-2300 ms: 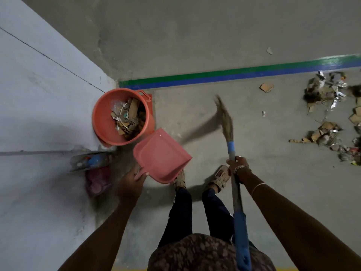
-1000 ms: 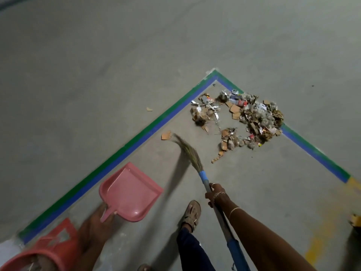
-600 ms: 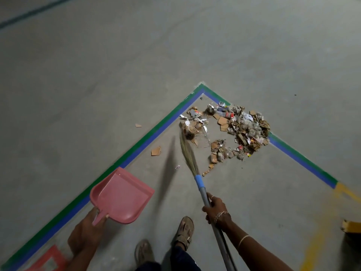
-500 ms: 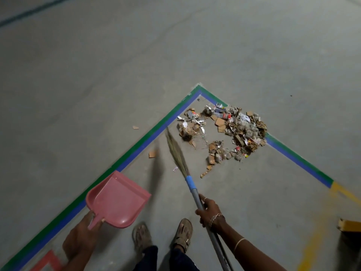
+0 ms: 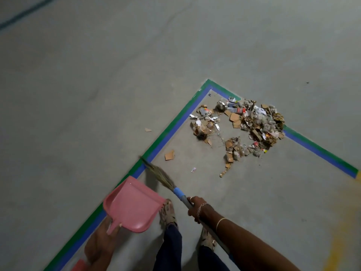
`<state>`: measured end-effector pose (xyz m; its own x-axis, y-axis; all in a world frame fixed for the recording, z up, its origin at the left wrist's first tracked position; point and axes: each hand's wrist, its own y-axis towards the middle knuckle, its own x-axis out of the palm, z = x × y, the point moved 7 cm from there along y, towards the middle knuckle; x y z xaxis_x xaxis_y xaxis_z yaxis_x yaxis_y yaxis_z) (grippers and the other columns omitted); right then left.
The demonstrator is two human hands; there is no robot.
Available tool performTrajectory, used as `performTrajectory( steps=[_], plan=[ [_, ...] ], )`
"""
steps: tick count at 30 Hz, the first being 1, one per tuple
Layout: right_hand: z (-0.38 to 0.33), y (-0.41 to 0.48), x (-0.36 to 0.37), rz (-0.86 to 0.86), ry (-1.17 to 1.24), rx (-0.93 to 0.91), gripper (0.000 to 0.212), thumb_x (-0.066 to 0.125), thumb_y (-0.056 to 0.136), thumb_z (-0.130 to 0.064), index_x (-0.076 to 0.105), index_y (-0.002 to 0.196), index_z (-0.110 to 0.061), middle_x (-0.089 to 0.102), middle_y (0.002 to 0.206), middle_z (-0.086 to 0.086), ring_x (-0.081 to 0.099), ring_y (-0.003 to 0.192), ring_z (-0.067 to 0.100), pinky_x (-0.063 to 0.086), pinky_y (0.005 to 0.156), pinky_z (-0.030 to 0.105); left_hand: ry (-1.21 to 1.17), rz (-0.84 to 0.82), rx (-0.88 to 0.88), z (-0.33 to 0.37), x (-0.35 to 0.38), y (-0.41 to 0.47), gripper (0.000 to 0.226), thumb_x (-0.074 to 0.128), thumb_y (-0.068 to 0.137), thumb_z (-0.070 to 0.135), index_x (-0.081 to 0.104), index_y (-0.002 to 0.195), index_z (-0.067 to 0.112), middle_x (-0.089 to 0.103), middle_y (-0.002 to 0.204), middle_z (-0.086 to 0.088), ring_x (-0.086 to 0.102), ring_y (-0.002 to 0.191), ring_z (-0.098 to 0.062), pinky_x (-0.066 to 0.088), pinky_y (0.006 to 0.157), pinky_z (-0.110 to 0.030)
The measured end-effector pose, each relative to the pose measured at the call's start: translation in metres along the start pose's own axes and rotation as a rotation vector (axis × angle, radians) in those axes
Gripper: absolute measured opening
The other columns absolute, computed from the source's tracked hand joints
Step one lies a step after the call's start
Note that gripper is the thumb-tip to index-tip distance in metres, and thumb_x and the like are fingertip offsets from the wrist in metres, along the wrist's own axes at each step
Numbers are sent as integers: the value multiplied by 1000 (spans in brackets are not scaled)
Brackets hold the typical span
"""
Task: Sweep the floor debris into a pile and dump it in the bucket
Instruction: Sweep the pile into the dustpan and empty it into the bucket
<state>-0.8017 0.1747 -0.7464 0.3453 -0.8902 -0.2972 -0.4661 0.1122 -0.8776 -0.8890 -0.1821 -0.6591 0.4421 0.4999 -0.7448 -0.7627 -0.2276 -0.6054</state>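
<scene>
Right hand (image 5: pixel 197 209) is clenched on the broom (image 5: pixel 176 191) shaft; left hand (image 5: pixel 101 245) grips the dustpan (image 5: pixel 132 206) handle. Debris pile (image 5: pixel 252 126) lies far-right of the bristles, inside the floor tape (image 5: pixel 169 133) corner. Broom's long axis points far-left, away from the pile; the right hand is nearer.

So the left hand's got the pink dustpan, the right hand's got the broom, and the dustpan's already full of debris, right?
Not quite. In the head view the pink dustpan is empty; the debris lies on the floor by the taped corner. The left hand does hold the dustpan and the right hand the broom.
</scene>
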Motion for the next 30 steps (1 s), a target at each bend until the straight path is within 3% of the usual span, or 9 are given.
performTrajectory(
  steps=[3, 5, 10, 16, 18, 21, 24, 30],
  plan=[
    [-13, 20, 7, 19, 94, 89, 38, 60, 85, -9, 54, 122, -10, 64, 99, 13, 66, 61, 24, 60, 54, 38, 24, 19, -44, -66, 20, 78, 58, 63, 76, 76, 62, 126, 47, 74, 100, -9, 72, 86, -33, 56, 70, -37],
    [-16, 28, 4, 61, 187, 154, 30, 56, 86, -7, 53, 116, -8, 62, 100, 15, 63, 62, 24, 59, 52, 36, 57, 50, -17, -56, 11, 93, 64, 61, 70, 84, 60, 124, 51, 76, 97, -9, 72, 88, -34, 58, 73, -39],
    [1, 32, -32, 223, 386, 262, 33, 60, 86, -4, 53, 118, -3, 58, 94, 15, 61, 60, 25, 57, 52, 35, 169, 48, 29, 31, -28, 77, 52, 72, 86, 51, 65, 132, 26, 70, 115, -22, 67, 101, -44, 49, 77, -40],
    [24, 14, -90, 416, 513, 288, 48, 61, 85, -2, 52, 132, -5, 65, 94, 23, 62, 53, 26, 55, 47, 32, 194, 37, 117, 70, -20, 108, 49, 71, 86, 53, 69, 126, 26, 72, 107, -20, 68, 96, -43, 45, 71, -35],
    [17, 5, -96, 441, 568, 252, 56, 61, 84, 0, 49, 138, -7, 66, 93, 25, 62, 53, 26, 52, 46, 30, 196, 67, 162, 86, -22, 117, 57, 63, 83, 63, 68, 127, 27, 72, 104, -21, 67, 95, -44, 49, 74, -38],
    [-13, -8, -88, 403, 588, 179, 66, 64, 85, -1, 43, 146, -14, 66, 88, 21, 62, 54, 23, 51, 47, 28, 208, 129, 218, 97, -27, 136, 75, 45, 72, 77, 67, 128, 32, 73, 100, -18, 68, 91, -42, 52, 74, -40],
    [-54, -8, -75, 336, 582, 72, 69, 64, 86, -3, 40, 149, -18, 67, 88, 19, 62, 54, 21, 52, 48, 29, 243, 143, 244, 106, -44, 150, 50, 64, 85, 61, 67, 126, 32, 73, 98, -17, 68, 89, -41, 52, 73, -40],
    [-131, 46, -49, 185, 530, -21, 68, 69, 83, -8, 45, 146, -17, 65, 76, 7, 59, 44, 14, 49, 44, 27, 280, 194, 223, 87, -68, 173, 46, 63, 85, 63, 65, 123, 38, 73, 94, -8, 69, 86, -35, 55, 73, -37]
  ],
)
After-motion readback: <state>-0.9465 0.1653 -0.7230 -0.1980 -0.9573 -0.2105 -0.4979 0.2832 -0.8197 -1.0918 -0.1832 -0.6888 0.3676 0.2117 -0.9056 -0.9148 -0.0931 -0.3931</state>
